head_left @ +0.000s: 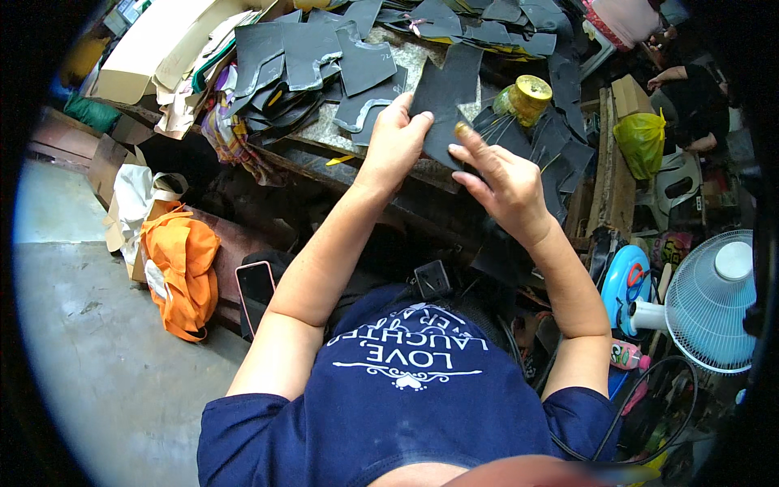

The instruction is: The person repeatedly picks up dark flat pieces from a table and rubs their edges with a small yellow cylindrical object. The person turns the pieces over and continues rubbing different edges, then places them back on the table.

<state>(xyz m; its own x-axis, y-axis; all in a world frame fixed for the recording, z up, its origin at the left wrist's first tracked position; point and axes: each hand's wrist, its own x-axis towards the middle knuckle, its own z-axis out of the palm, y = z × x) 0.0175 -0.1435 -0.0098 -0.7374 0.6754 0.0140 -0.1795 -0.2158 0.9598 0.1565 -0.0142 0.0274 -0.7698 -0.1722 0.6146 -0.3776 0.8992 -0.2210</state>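
My left hand pinches the near left edge of a black sheet piece, perhaps leather or a similar sheet; the kind is not certain. The piece is tilted over the worktable's front edge. My right hand is at its right side, fingers apart, with a yellowish smear on the tip of the raised index finger. Whether that fingertip touches the sheet is hard to tell. A squat yellow, coated pot stands just beyond my right hand. Black cut pieces with pale grey curved bands lie to the left of the held sheet.
More black pieces cover the back of the table. Paper and card are stacked at the left. An orange bag and a phone are lower left. A fan stands right, below a yellow-green plastic bag. Another person is at the far right.
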